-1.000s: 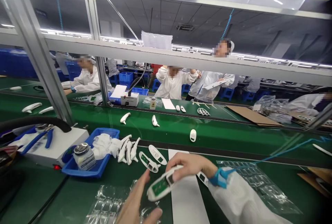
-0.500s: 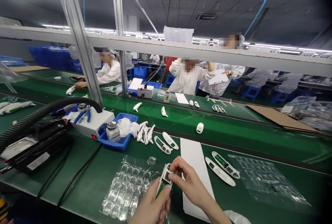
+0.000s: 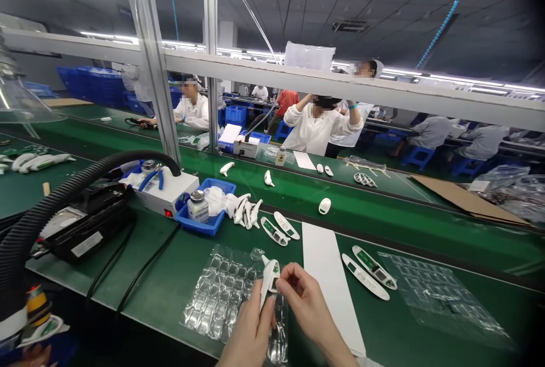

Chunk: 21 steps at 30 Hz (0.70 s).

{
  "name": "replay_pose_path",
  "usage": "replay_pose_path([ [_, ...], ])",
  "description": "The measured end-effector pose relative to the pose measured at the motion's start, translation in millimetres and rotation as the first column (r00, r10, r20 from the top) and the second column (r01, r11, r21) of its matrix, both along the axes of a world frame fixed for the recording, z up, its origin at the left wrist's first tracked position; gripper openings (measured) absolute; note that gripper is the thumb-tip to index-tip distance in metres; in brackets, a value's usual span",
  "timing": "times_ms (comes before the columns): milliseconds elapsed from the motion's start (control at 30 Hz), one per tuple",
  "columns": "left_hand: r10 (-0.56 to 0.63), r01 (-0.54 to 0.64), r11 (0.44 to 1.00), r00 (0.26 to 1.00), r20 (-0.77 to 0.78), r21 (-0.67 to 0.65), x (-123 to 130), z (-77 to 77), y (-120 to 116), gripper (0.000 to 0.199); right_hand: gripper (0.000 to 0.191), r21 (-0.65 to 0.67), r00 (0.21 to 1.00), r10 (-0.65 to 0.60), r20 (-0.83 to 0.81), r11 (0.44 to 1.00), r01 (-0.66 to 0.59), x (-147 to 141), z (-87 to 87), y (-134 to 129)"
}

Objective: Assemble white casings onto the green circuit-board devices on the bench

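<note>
My left hand [image 3: 251,321] is closed around a white plastic device housing [image 3: 269,277], which is tilted with its narrow tip pointing up and away. A bit of green circuit board and a small dark square show inside it. The fingertips of my right hand [image 3: 304,299] pinch at the housing's right edge, beside the dark square; whether they also grip a small part is hidden. Below both hands lies a clear plastic blister tray [image 3: 213,293]. To the right is a long white sheet of paper [image 3: 326,276].
Opened housing halves lie beyond my hands [image 3: 275,232] and to the right [image 3: 369,277]. A blue bin [image 3: 208,228] holds a bottle, near several white housings [image 3: 247,212]. A black hose [image 3: 85,177] arches at left. A conveyor [image 3: 293,188] runs behind; people in white sit across.
The housing has turned in my left hand, showing more of its outer side and tip. My right fingertips have shifted to its edge. The view has swung slightly left.
</note>
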<state>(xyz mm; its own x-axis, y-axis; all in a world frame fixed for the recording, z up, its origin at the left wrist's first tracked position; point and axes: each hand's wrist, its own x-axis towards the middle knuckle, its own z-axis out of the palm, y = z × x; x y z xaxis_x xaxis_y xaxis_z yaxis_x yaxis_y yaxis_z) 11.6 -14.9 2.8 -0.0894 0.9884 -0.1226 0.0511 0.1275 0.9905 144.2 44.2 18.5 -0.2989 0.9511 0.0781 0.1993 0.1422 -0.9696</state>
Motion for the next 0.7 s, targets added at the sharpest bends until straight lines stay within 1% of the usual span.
replay_pose_path([
  [67,-0.021,0.021,1.000,1.000,-0.013,-0.005,-3.9,0.6,-0.9,0.049,0.013,0.038,1.000,-0.005,-0.020,0.999,0.006,-3.3,0.2,-0.5],
  [133,-0.056,0.056,0.998,0.998,0.036,-0.015,-7.7,0.1,-0.7,0.047,0.010,0.058,0.999,0.026,-0.042,0.998,-0.023,-5.9,0.9,1.2],
  [233,-0.087,0.090,0.996,0.990,0.111,-0.023,-12.5,-2.3,-0.1,0.046,0.012,0.062,0.996,0.084,-0.037,0.995,-0.082,-8.9,2.3,6.1],
  [300,-0.109,0.112,0.993,0.987,0.117,-0.021,-15.1,-5.3,-0.3,0.045,0.015,0.078,0.995,0.095,-0.012,0.992,-0.094,-11.2,3.0,6.4],
  [367,-0.122,0.124,0.992,0.988,0.091,-0.016,-17.4,-9.4,-0.8,0.043,0.017,0.121,0.994,0.098,0.043,0.987,-0.102,-14.6,3.9,0.7],
  [433,-0.075,0.076,0.997,0.996,0.045,-0.011,-20.8,-14.1,-1.0,0.042,0.016,0.220,0.985,0.104,0.138,0.966,-0.133,-19.1,4.3,-9.2],
  [467,-0.036,0.036,0.999,0.999,0.036,-0.018,-23.1,-16.5,-0.5,0.043,0.016,0.287,0.974,0.116,0.192,0.943,-0.169,-21.6,4.1,-13.4],
  [533,0.036,-0.028,0.996,0.994,0.104,-0.086,-29.3,-20.4,1.8,0.049,0.015,0.379,0.948,0.137,0.286,0.893,-0.243,-26.4,1.4,-13.6],
  [567,0.064,-0.041,0.991,0.983,0.173,-0.130,-32.8,-21.9,3.6,0.052,0.015,0.381,0.935,0.132,0.330,0.887,-0.260,-28.8,-1.4,-7.7],
  [600,0.085,-0.044,0.985,0.966,0.246,-0.168,-36.3,-23.0,5.5,0.053,0.015,0.355,0.921,0.112,0.374,0.900,-0.254,-31.1,-5.2,2.6],
  [633,0.103,-0.044,0.981,0.945,0.311,-0.191,-39.5,-23.8,7.4,0.054,0.015,0.311,0.908,0.077,0.412,0.925,-0.220,-33.6,-9.9,16.3],
  [667,0.121,-0.051,0.979,0.925,0.361,-0.199,-42.1,-24.5,9.0,0.053,0.016,0.259,0.877,0.038,0.479,0.948,-0.183,-36.4,-15.3,32.0],
  [700,0.138,-0.062,0.978,0.909,0.393,-0.199,-44.2,-25.0,10.1,0.052,0.016,0.241,0.854,0.014,0.521,0.957,-0.163,-39.4,-20.9,47.9],
])
